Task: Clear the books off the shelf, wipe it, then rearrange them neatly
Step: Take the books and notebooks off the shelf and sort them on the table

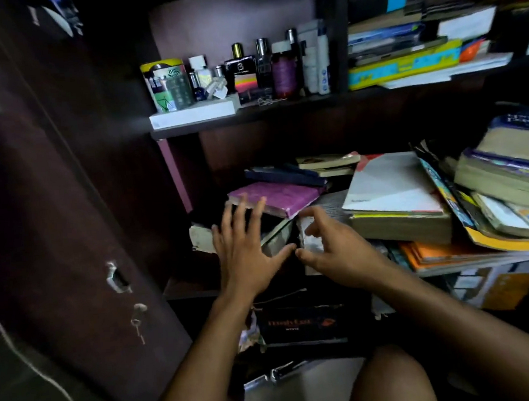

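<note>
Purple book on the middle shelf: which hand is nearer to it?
Left. The left hand has fingertips at the purple book's front-left edge; the right hand reaches below its right corner, slightly farther.

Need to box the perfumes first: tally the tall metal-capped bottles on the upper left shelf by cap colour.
Gold-capped bottle: 1
Silver-capped bottles: 2
Total: 3
</note>
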Demonstrator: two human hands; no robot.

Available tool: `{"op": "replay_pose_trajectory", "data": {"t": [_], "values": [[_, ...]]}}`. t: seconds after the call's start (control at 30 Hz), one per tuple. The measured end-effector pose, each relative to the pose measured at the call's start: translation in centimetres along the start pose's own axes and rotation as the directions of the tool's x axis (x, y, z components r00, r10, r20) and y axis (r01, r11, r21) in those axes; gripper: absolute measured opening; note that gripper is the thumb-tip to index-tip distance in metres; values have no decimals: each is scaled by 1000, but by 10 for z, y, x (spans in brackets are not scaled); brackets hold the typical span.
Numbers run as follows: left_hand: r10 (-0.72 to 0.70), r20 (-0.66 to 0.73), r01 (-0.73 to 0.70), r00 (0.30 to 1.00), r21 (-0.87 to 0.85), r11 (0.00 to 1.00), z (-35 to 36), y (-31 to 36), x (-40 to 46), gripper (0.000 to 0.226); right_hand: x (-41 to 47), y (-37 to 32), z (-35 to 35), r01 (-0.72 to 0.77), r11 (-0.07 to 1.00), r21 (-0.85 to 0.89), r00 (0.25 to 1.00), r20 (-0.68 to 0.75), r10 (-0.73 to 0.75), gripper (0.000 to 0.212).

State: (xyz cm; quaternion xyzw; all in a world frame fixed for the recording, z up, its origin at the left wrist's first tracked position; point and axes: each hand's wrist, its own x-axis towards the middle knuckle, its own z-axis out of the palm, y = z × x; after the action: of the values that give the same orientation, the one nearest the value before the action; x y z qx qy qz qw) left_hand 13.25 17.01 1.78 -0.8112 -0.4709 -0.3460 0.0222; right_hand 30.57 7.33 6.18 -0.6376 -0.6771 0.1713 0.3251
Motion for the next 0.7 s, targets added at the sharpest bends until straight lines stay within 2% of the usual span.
{"op": "replay_pose_trajectory", "data": {"t": [0.07,0.1,0.27,0.4,0.5,0.57,0.6,0.63,0.7], "values": [[-23,236,0,971,94,996,1,2,21,105,13,4,-2,-30,1000,-7,999,-24,30,64],[-43,275,9,960,124,992,6,2,26,103,19,6,-1,-60,998,-4,998,-27,60,67],[-31,121,12,992,156,988,20,1,25,75,36,12,-2,-137,988,-77,990,22,139,79],[-27,53,19,998,144,989,28,-2,26,64,63,6,-7,-222,969,-112,971,62,229,80],[-30,21,26,999,153,988,35,-4,26,62,92,-8,-15,-144,974,-176,985,69,158,63],[-25,-8,26,1000,168,985,37,-5,28,60,112,-13,-24,-75,947,-313,997,-23,71,63],[-21,-20,24,1000,171,985,38,-5,29,59,122,-12,-28,-27,888,-459,998,-69,-5,63],[-14,-26,18,1000,166,986,38,-5,29,58,132,-8,-31,1,781,-624,993,-89,-72,62],[-18,-23,21,1000,145,989,39,-6,28,58,148,2,-33,-5,548,-836,998,-41,-53,64]]}}
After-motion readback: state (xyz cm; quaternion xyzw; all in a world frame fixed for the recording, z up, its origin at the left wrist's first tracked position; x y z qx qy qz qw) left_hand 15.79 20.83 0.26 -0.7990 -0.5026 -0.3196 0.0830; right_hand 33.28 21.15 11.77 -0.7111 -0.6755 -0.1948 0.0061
